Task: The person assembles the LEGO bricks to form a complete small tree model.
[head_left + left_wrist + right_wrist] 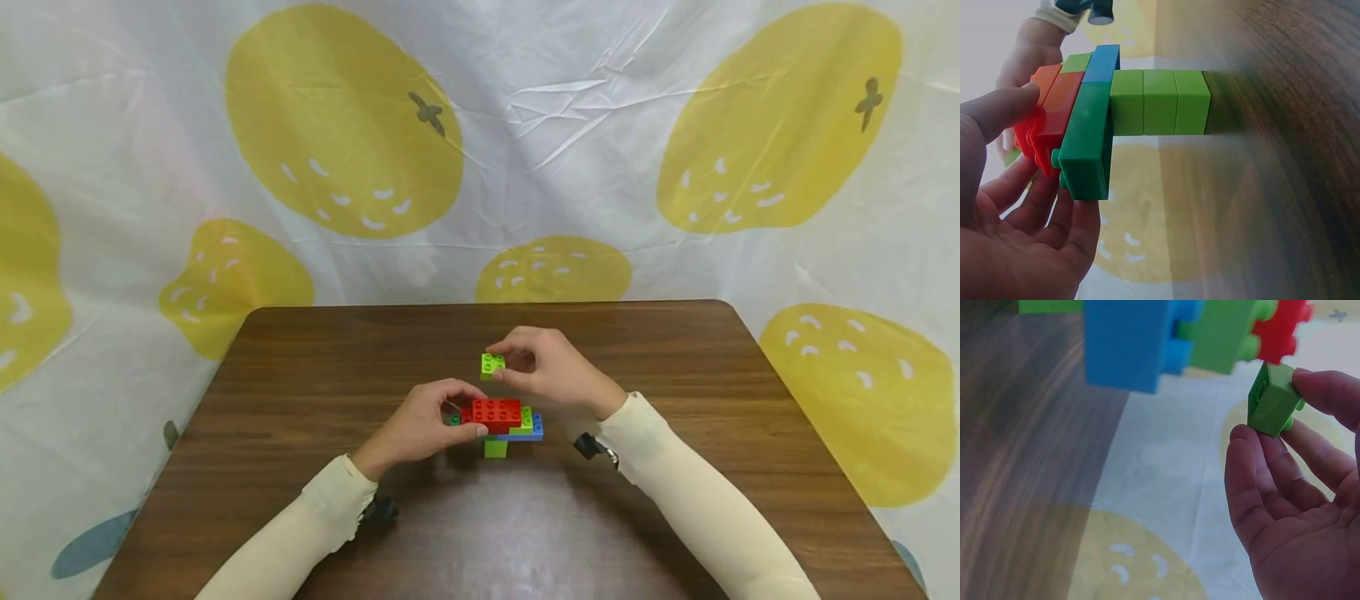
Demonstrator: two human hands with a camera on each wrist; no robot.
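Note:
A built stack of toy bricks stands upright on the table. Its narrow base is a column of light green bricks point(1160, 103), topped by a layer with a dark green brick point(1088, 119) and a blue brick point(1125, 344). Above these come a red brick beside a light green one, then an eight-stud red brick point(497, 410) on top. My left hand point(423, 425) holds the stack's left end, thumb on the near side of the red bricks, fingers behind. Just behind and above the stack, my right hand point(555, 367) pinches a small light green brick point(491, 365) between thumb and fingers, apart from the stack.
The dark wood table point(675, 350) runs back to a white cloth point(570, 125) printed with yellow fruit, hanging behind its far edge. A dark strap piece hangs at each wrist, such as the black clip point(588, 446) under the right sleeve.

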